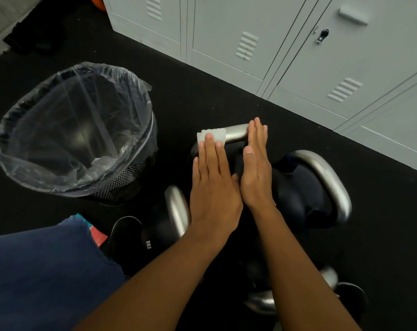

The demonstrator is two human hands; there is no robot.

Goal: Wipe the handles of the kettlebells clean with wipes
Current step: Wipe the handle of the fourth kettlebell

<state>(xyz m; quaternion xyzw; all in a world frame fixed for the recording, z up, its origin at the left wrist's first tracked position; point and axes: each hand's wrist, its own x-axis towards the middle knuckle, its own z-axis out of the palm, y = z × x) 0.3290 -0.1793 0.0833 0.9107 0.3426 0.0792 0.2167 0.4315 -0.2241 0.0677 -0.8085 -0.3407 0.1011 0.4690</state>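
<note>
The left hand (214, 182) lies flat, fingers straight, pressing a white wipe (211, 136) onto the left end of the far kettlebell's steel handle (236, 133). The wipe drapes over the bar, so a flat press probably serves to keep it wrapped against the curve while it slides along. The right hand (255, 168) is also flat and straight-fingered, edge-on against the right part of the same handle, holding nothing; it seems placed there to steady the bell against the push of the wiping hand.

That kettlebell (236, 161) sits on the black floor (202, 96), its dark body mostly hidden under both hands. A second kettlebell (305, 192) stands just right of it, with its handle (331, 182) arching toward the lockers (298, 56). A third handle (177, 211) shows below the left wrist, and a fourth (262, 302) near the bottom edge, partly behind the right forearm. I cannot tell which of these are wiped already.

A lined bin (76, 130) stands well left of the bells, near enough to drop a used wipe; something pale lies at its bottom. A teal-and-red pack (97, 232) peeks out beside the person's knee (42, 271); it may hold wipes, though I cannot tell.
</note>
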